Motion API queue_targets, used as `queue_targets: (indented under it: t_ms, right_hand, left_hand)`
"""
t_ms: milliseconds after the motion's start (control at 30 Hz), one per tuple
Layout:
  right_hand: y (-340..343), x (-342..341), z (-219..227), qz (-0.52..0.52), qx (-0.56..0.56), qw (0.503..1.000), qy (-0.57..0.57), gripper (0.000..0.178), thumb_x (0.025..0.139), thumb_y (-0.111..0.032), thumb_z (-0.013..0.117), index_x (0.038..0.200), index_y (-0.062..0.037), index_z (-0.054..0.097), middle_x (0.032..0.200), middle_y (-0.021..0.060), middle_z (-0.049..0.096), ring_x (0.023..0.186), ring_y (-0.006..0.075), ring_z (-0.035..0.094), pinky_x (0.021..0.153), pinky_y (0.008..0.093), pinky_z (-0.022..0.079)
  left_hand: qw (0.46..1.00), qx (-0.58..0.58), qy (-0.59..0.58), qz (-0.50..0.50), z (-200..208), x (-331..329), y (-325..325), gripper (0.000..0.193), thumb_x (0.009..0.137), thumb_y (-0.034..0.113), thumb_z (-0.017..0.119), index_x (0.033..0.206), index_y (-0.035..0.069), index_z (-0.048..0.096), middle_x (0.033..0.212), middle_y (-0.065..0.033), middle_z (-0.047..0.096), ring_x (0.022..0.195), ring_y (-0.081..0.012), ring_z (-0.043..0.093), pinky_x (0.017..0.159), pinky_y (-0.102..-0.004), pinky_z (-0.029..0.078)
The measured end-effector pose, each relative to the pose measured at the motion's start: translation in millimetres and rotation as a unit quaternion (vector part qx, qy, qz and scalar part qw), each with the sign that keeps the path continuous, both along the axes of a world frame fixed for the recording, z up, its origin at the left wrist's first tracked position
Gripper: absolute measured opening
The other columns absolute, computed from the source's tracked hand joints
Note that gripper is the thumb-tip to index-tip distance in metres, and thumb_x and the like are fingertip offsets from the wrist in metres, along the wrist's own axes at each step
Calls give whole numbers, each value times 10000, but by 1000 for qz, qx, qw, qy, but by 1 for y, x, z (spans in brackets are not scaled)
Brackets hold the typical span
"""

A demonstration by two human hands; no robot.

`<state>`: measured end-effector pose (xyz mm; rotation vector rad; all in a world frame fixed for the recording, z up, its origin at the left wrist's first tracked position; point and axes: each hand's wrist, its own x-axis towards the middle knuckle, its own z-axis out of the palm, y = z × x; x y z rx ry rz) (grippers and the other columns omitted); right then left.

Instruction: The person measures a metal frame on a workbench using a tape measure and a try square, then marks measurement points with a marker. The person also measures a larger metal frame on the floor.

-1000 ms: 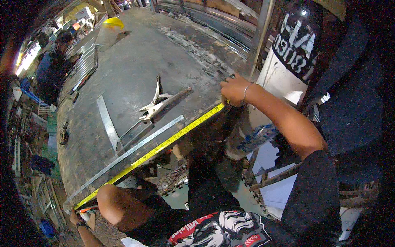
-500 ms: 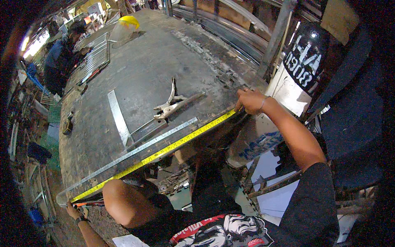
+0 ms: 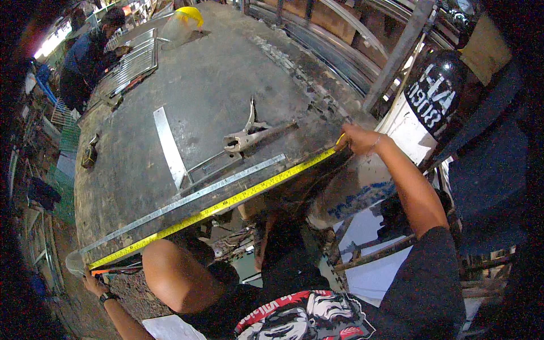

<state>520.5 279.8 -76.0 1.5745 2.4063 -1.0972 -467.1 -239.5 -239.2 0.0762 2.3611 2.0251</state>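
A yellow tape measure blade [image 3: 226, 203] is stretched straight along the near edge of the dark worktable [image 3: 226, 73]. My right hand [image 3: 358, 140] pinches its far-right end at the table's corner. At the left corner, the fingers of my left hand [image 3: 95, 284] close on the other end, partly hidden by the table edge. Just beyond the tape, roughly parallel to it, lies a flat galvanized metal strip [image 3: 209, 195]. Locking clamp pliers [image 3: 245, 136] rest on the table behind it, beside a metal square [image 3: 170, 150] with a wide blade.
Another tape measure [image 3: 89, 154] sits by the table's left edge. Farther off are a metal grille [image 3: 133, 62] and a clear-and-yellow face shield [image 3: 184, 25]. A person [image 3: 85, 62] works at the far left. A gas cylinder [image 3: 419, 107] stands beside my right arm.
The view has shifted slightly, moving the table within the picture. Both hands stay at the tape's ends; at the right, a bit of yellow now shows rising beside my fingers.
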Motion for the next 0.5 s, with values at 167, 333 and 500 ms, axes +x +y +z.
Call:
queue_targets:
  t_ms: [167, 333, 500]
  right_hand:
    - [-5, -7, 5, 160, 121, 957, -210, 628, 735, 70, 548, 1216, -262, 778, 1103, 154, 563, 1206, 395, 508, 1252, 560, 152]
    - [-13, -20, 17, 169, 134, 953, -214, 587, 739, 49, 585, 1197, -258, 788, 1181, 187, 558, 1220, 415, 500, 1151, 536, 336]
    - [-22, -24, 23, 153, 138, 956, -208, 583, 742, 45, 590, 1201, -261, 783, 1219, 195, 555, 1261, 442, 478, 1155, 510, 354]
  left_hand:
    - [978, -147, 126, -76, -2, -4, 1, 589, 873, 334, 807, 1283, -58, 650, 1231, -166, 687, 956, -276, 686, 772, -423, 563]
    - [992, -107, 29, -59, 14, -3, 3, 637, 869, 400, 811, 1299, -43, 652, 1201, -162, 701, 957, -276, 684, 778, -426, 561]
    - [995, -95, -34, 23, 25, -4, 12, 622, 884, 447, 788, 1250, -45, 683, 1185, -177, 701, 909, -266, 687, 737, -421, 571]
